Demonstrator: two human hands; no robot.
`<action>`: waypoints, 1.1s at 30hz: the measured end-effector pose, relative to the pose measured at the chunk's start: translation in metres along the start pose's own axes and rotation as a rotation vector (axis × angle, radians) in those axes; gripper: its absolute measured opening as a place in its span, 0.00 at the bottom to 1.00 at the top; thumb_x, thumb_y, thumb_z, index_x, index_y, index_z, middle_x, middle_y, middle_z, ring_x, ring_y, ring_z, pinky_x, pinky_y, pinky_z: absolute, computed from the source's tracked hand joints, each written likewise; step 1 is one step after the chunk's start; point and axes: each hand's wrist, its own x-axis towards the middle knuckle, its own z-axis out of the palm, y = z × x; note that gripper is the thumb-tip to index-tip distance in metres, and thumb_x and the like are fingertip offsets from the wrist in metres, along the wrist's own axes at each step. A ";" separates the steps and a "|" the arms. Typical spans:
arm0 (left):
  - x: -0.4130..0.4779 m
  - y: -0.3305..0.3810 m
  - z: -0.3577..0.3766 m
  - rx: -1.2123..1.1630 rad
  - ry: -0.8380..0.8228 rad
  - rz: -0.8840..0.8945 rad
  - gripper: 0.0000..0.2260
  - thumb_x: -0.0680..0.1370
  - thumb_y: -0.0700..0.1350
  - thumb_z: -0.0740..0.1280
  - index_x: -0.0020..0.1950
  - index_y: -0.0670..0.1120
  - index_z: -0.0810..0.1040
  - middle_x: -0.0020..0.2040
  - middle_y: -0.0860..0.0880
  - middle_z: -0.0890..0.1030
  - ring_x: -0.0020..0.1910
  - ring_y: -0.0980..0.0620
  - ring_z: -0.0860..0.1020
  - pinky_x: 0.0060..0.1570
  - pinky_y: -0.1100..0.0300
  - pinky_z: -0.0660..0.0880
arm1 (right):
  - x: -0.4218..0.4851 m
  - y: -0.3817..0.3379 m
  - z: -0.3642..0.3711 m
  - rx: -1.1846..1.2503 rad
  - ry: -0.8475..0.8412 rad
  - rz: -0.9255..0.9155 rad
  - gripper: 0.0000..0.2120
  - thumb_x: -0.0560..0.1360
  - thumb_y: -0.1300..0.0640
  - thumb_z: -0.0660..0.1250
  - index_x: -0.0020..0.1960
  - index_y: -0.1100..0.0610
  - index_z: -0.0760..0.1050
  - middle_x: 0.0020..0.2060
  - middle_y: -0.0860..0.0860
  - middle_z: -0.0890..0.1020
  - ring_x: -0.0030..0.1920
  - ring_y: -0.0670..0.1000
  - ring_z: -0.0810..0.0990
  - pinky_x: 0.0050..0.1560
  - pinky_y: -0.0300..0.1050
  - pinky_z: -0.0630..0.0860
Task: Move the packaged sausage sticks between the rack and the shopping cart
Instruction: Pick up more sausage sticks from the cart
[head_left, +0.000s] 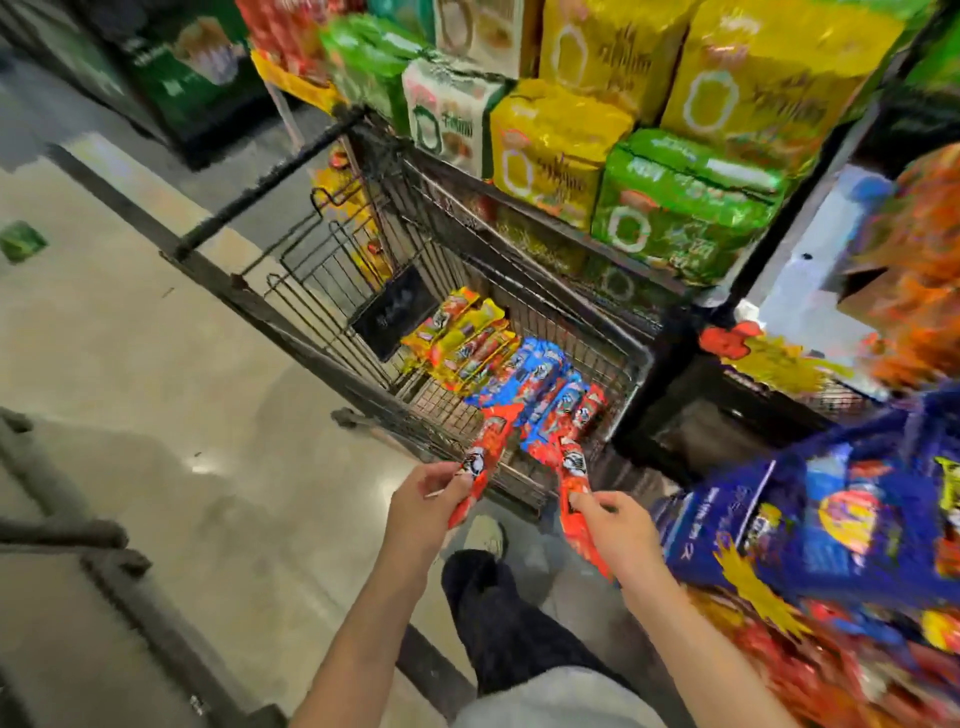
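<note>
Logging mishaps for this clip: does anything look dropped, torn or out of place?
Only one thing: a small green item lies alone on the floor left of the cart; too blurred to tell dropped packet from floor marker. The cart's sausage sticks lie in rows; nothing looks torn.

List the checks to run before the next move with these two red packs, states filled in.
1. Left hand pinches left red pack: ok.
2. Right hand grips right red pack: ok.
3. Shopping cart stands right ahead, top open: ok.
4. Bare mesh shows beside the yellow packs and blue packs: ok.
5. Held packs clear of the blue packs: cannot tell.
</note>
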 end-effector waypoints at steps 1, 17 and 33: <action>0.017 0.004 0.000 0.019 -0.009 -0.006 0.05 0.75 0.41 0.73 0.50 0.46 0.80 0.48 0.41 0.83 0.43 0.47 0.81 0.50 0.48 0.80 | 0.012 -0.008 0.010 0.012 -0.004 0.015 0.15 0.68 0.43 0.70 0.39 0.56 0.80 0.29 0.52 0.83 0.31 0.54 0.83 0.41 0.58 0.82; 0.228 0.060 0.097 0.413 -0.381 -0.104 0.07 0.76 0.42 0.70 0.53 0.44 0.77 0.44 0.46 0.81 0.40 0.52 0.79 0.40 0.63 0.74 | 0.134 -0.114 0.047 -0.198 0.160 0.280 0.22 0.71 0.43 0.68 0.57 0.56 0.70 0.52 0.60 0.82 0.53 0.61 0.80 0.51 0.50 0.76; 0.379 -0.077 0.221 0.682 -0.738 -0.195 0.06 0.78 0.40 0.68 0.53 0.47 0.75 0.42 0.46 0.79 0.31 0.55 0.77 0.30 0.62 0.73 | 0.325 -0.026 0.118 -0.704 0.233 0.274 0.27 0.79 0.59 0.60 0.75 0.56 0.52 0.56 0.59 0.77 0.53 0.62 0.81 0.46 0.52 0.76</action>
